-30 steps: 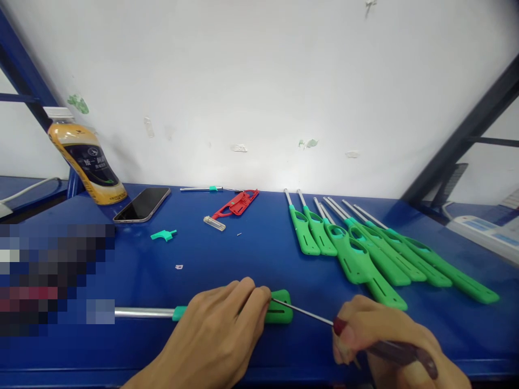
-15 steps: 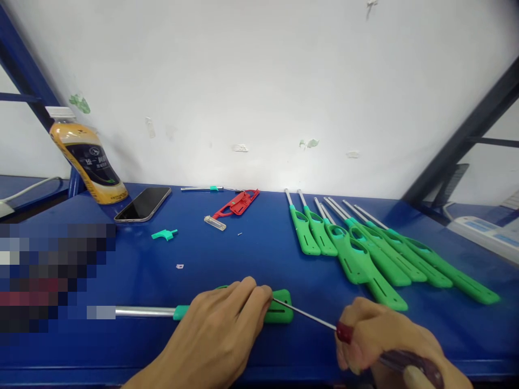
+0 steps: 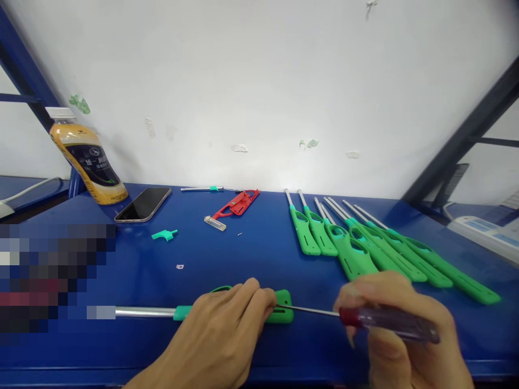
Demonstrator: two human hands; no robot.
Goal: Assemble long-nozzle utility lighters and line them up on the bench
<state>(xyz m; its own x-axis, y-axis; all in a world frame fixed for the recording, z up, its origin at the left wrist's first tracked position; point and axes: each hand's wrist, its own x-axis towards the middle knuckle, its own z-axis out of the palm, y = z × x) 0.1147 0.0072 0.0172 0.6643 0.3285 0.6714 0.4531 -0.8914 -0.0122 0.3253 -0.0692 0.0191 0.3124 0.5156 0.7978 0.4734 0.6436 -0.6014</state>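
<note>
Lighter (image 3: 286, 316): long axis left-right, under nearer left hand (image 3: 229, 329)
Left hand: holds its middle
Right hand (image 3: 421, 303): grips screwdriver (image 3: 393, 323), shaft pointing left

The person's left hand (image 3: 229, 329), near six o'clock, holds a green lighter (image 3: 285, 316) against the blue tabletop (image 3: 243, 259), its metal tube (image 3: 144, 312) pointing to nine o'clock. The right hand (image 3: 409, 324), at four o'clock, grips a screwdriver (image 3: 389, 323) whose shaft reaches the left fingers (image 3: 266, 301); its tip cannot be made out. More lighters (image 3: 306, 237) lie fanned between three and four o'clock. A red casing (image 3: 242, 203) sits near the centre, a teal piece (image 3: 164, 235) past eight, a phone (image 3: 144, 205) and drink bottle (image 3: 87, 156) toward nine.
</note>
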